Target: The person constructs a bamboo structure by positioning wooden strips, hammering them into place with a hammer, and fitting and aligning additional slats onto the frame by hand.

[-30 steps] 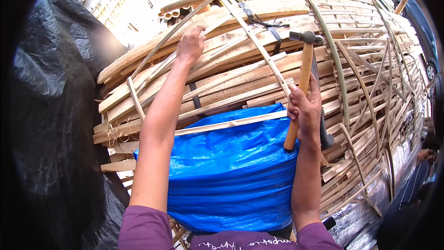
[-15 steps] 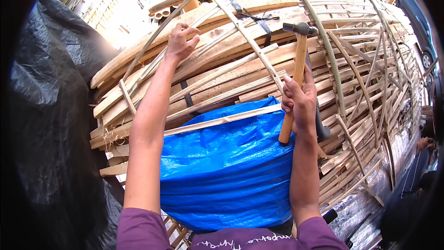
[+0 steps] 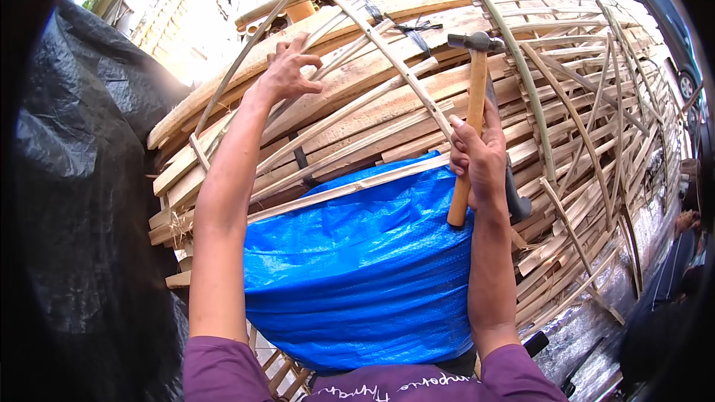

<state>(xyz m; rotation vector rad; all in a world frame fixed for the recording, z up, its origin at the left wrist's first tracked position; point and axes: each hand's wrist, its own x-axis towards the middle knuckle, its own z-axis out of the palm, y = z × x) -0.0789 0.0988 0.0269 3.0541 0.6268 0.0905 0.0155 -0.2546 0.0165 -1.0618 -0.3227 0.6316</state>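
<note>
Fingers (image 3: 459, 158) of the right hand (image 3: 485, 162) are wrapped around the middle of the hammer (image 3: 478, 89), held in front of the stacked wood with its head up; for steadiness, that grip should probably stay firm, the head kept clear of the slender diagonal strip (image 3: 402, 67) beside it. Its head is dark metal, its handle smooth, light-brown wood. Over the planks, the left hand (image 3: 285, 74) is spread with bent fingers, seemingly grasping nothing, though contact cannot be told; a loose, careful reach would likely suit rough-edged wood. Nearer the body lies a blue tarp (image 3: 357, 260).
</note>
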